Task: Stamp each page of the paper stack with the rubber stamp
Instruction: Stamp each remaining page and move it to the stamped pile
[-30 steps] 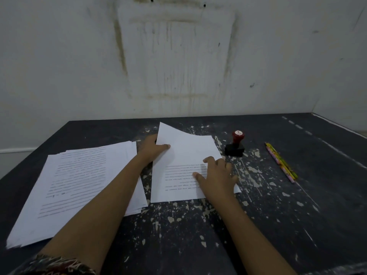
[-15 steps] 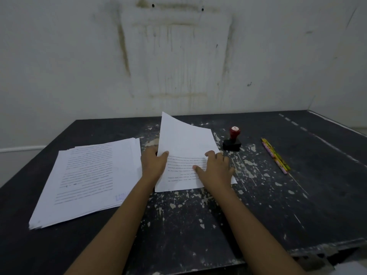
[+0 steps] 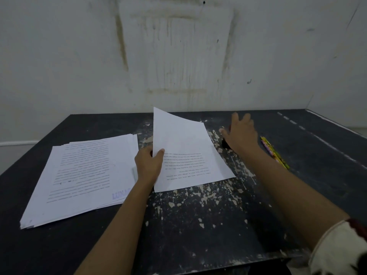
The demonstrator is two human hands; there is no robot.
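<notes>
A stack of printed pages [image 3: 79,175] lies on the left of the dark table, with a faint blue stamp mark at the top sheet's near right corner. My left hand [image 3: 149,164] pinches the left edge of a single sheet [image 3: 186,153], whose far left corner curls up off the table. My right hand [image 3: 239,132], fingers spread, is over the rubber stamp [image 3: 225,143]. Only a bit of the stamp's black base shows under the palm. Whether the hand touches it is unclear.
Colourful pencils [image 3: 274,152] lie to the right of my right hand. The black table [image 3: 198,225] has chipped paint in the middle and meets a stained white wall behind. White lines run along its right side.
My right hand left the single sheet and moved back and right over the stamp. My left hand slid down the sheet's left edge and lifted it more.
</notes>
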